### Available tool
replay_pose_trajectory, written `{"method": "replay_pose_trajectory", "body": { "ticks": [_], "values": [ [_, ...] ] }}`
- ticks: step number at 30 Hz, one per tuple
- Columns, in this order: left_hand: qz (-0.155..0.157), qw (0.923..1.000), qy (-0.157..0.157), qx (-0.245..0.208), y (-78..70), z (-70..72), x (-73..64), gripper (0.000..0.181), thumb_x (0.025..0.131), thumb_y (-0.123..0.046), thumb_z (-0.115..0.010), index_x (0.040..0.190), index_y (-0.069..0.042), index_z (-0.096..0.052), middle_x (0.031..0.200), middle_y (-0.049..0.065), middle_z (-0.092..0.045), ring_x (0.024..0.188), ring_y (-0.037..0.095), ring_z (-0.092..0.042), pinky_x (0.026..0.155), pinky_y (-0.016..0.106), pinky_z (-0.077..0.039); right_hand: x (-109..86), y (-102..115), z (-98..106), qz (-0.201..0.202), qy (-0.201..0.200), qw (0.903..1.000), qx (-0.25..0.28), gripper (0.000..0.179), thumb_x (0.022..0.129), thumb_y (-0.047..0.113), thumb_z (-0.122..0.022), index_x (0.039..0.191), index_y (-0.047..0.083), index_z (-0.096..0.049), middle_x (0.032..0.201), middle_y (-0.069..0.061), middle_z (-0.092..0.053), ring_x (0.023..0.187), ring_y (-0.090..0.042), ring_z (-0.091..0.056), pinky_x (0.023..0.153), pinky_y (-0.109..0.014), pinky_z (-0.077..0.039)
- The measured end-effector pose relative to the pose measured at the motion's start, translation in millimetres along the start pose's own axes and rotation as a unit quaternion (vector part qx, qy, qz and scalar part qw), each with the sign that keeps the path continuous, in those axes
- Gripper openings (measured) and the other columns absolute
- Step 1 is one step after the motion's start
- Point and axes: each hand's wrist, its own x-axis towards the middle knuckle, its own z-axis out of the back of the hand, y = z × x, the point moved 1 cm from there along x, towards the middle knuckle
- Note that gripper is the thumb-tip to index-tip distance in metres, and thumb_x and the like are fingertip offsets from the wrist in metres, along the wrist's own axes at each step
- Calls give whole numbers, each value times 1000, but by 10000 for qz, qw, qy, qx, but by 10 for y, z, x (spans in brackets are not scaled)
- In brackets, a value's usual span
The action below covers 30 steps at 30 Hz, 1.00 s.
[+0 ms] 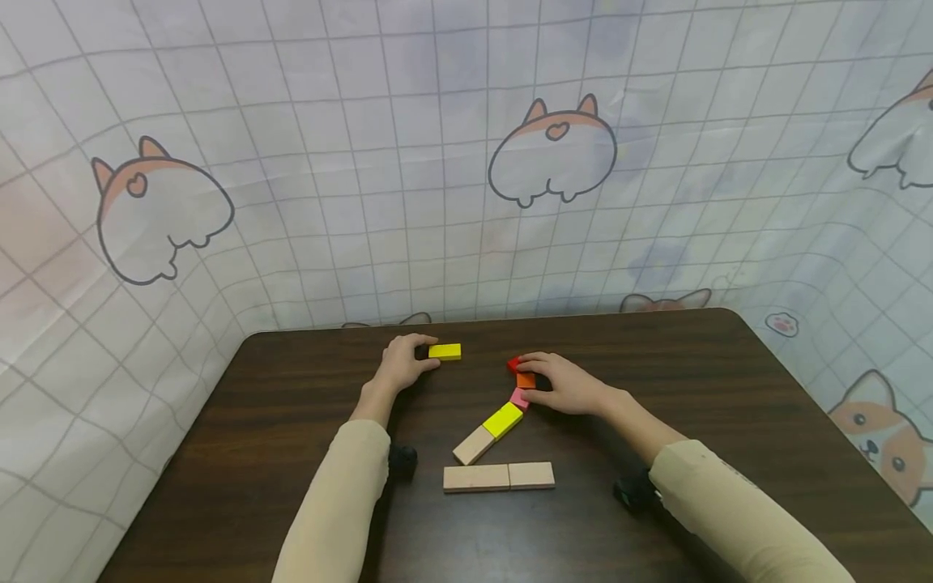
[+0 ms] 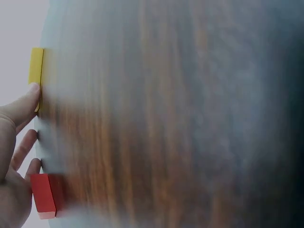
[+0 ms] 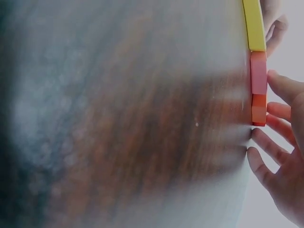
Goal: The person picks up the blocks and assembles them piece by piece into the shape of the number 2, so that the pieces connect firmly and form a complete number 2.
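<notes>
My left hand (image 1: pixel 402 363) pinches the left end of a yellow block (image 1: pixel 445 351) near the table's far edge, index finger on the far side and thumb on the near side. In the left wrist view a red block (image 2: pixel 43 194) stands by the palm; in the head view it cannot be seen. To the right, my right hand (image 1: pixel 561 385) touches a chain of blocks: its thumb is at the pink block (image 1: pixel 519 397), its fingers by the orange block (image 1: pixel 526 380) and the red block (image 1: pixel 513 364). Those fingers look spread in the right wrist view.
From the pink block the chain runs toward me through a yellow block (image 1: pixel 503 420) to a plain wooden block (image 1: pixel 474 445). Nearer, two wooden blocks (image 1: pixel 476 478) lie end to end. A patterned cloth (image 1: pixel 452 202) hangs behind the dark table (image 1: pixel 291 453).
</notes>
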Motion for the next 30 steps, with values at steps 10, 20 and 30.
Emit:
{"method": "replay_pose_trajectory", "body": {
  "ticks": [10, 20, 30],
  "values": [
    [67, 9999, 54, 82, -28, 3, 38, 37, 93, -19, -78, 128, -8, -72, 136, 10, -63, 134, 37, -48, 107, 60, -34, 17, 14, 5, 7, 74, 10000, -22, 53, 100, 27, -70, 142, -3, -58, 150, -21, -49, 137, -41, -46, 114, -56, -36],
    [-26, 9997, 228, 50, -88, 23, 39, 34, 94, -20, -78, 125, -7, -72, 133, 11, -64, 131, 37, -50, 109, 62, -33, 31, 8, 9, -42, 58, 10000, -10, 53, 101, 30, -68, 142, -2, -58, 150, -21, -49, 136, -41, -46, 114, -56, -36],
    [-338, 9990, 285, -85, -250, -102, 74, 34, 92, -22, -79, 123, -9, -74, 128, 8, -66, 127, 35, -54, 108, 63, -34, -7, 57, 32, -210, 82, 9997, 45, 54, 100, 28, -70, 143, -2, -58, 150, -21, -49, 136, -40, -46, 114, -56, -36]
  ]
}}
